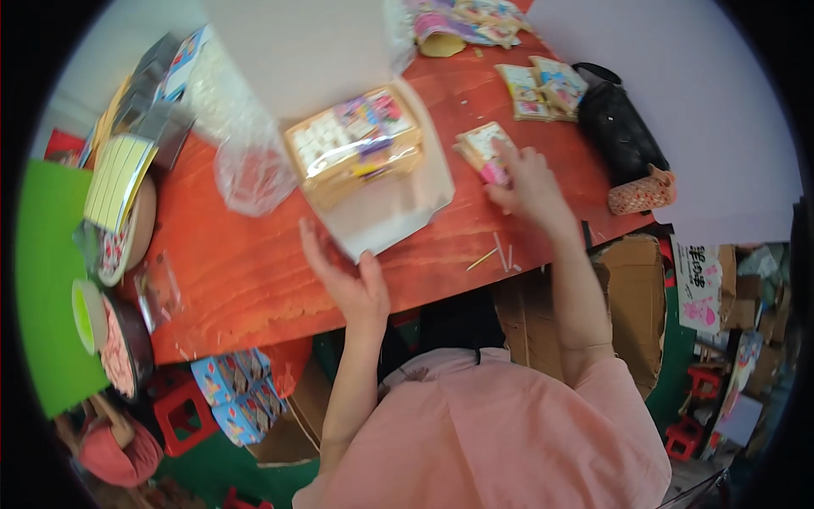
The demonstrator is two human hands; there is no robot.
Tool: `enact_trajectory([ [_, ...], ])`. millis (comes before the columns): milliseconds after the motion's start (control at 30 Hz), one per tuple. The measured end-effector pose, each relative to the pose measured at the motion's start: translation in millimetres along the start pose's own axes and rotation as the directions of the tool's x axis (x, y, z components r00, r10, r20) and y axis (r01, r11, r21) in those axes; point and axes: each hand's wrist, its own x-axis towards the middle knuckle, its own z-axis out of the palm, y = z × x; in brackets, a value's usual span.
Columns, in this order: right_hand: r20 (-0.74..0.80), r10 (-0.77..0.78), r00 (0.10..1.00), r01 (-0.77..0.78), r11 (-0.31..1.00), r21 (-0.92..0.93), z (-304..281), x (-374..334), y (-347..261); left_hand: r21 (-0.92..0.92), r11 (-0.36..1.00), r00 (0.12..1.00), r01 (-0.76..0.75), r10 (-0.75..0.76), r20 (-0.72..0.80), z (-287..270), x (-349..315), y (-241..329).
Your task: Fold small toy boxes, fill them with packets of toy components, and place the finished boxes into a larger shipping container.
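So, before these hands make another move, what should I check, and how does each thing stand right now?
1. White box open: ok, the packed row inside shows.
2. Bare space in the box: ok, on the side nearest the person.
3. Left hand free: ok, it is spread by the box's near corner and holds nothing.
4. Right hand firmly gripping the loose packet: cannot tell, though its fingers are at it.
5. No other packets lying loose: not ok, more packets lie beside the black bag.
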Motion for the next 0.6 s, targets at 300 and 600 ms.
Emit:
enact_trajectory([
  [300,-0.233,-0.59,0.773,0.634,0.728,0.261,-162,-7,-100,0.055,0.998,0.999,-0.039,0.037,0.027,-4,2,-11],
  [600,0.765,-0.388,0.514,0.79,0.562,-0.245,-116,41,-220,0.157,0.98,0.992,-0.121,0.113,0.06,-2,1,-4],
])
